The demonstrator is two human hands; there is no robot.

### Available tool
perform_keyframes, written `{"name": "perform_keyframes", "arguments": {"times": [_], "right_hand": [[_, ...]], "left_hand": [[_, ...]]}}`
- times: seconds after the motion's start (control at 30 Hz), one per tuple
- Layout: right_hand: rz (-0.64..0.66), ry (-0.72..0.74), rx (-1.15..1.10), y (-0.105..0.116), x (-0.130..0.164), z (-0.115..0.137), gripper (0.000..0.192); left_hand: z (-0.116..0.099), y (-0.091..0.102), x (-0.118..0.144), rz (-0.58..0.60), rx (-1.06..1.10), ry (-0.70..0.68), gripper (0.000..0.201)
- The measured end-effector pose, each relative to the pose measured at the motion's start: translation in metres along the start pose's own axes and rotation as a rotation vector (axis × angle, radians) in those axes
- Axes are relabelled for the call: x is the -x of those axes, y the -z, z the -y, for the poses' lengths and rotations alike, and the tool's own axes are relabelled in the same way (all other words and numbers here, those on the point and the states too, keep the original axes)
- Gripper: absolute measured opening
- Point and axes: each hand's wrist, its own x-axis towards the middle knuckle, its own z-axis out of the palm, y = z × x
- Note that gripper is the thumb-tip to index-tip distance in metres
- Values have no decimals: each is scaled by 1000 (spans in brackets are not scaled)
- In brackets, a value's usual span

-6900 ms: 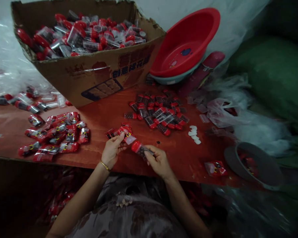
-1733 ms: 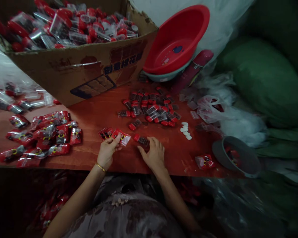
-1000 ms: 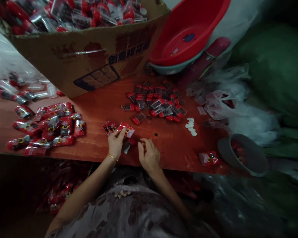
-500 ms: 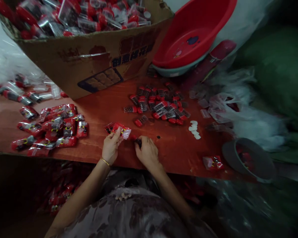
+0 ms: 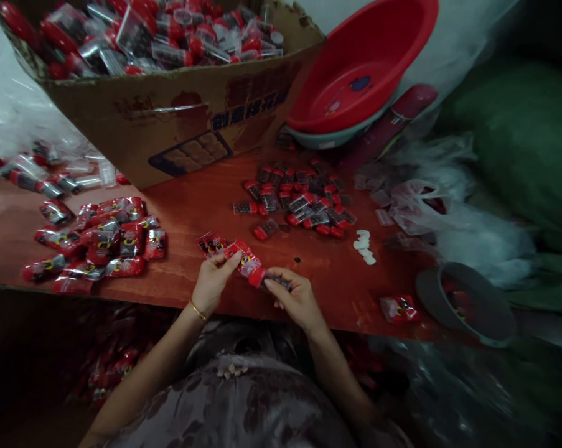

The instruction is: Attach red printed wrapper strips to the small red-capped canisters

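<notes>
My left hand (image 5: 214, 280) pinches a red printed plastic wrapper (image 5: 244, 256) between thumb and fingers. In my right hand (image 5: 294, 295) is a small clear bottle (image 5: 279, 280) with dark contents, its red cap pointing left at the wrapper's end. Cap and wrapper meet; whether the cap is inside it I cannot tell. More red wrappers (image 5: 210, 242) lie flat just beyond my left hand. Several capped bottles (image 5: 304, 202) are heaped farther back on the red table (image 5: 201, 205). Left of my hands is a pile of wrapped bottles (image 5: 106, 239).
A cardboard box (image 5: 178, 124) full of bottles stands at the back left. Behind the heap are a red basin (image 5: 350, 81) and a purple flask (image 5: 402, 118). White pieces (image 5: 365, 247), a wrapped packet (image 5: 399, 309) and a grey container (image 5: 477, 311) sit at right.
My right hand has turned the bottle and raised its cap to the wrapper. The left hand has brought one wrapper rightward, away from the others on the table.
</notes>
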Motion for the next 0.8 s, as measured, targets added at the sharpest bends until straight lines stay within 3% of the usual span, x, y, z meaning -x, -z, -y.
{"name": "perform_keyframes", "arguments": {"times": [0.17,0.43,0.6,0.73,0.8], "right_hand": [[6,-38,-114,-2,-4,-10,27],[1,19,-114,-8,-7,-12,29],[-197,171,63,-25,-8,-11,25],[-131,71,-48,-35,-9,-15,26],[-191,85,-45,-38,-8,-18,25]], "left_hand": [[-3,2,1,55,-107,-74,32],[7,-9,8,79,-41,-32,29],[16,-11,10,29,63,54,35],[18,-10,13,37,82,53,34],[19,-10,15,59,59,24,32]]}}
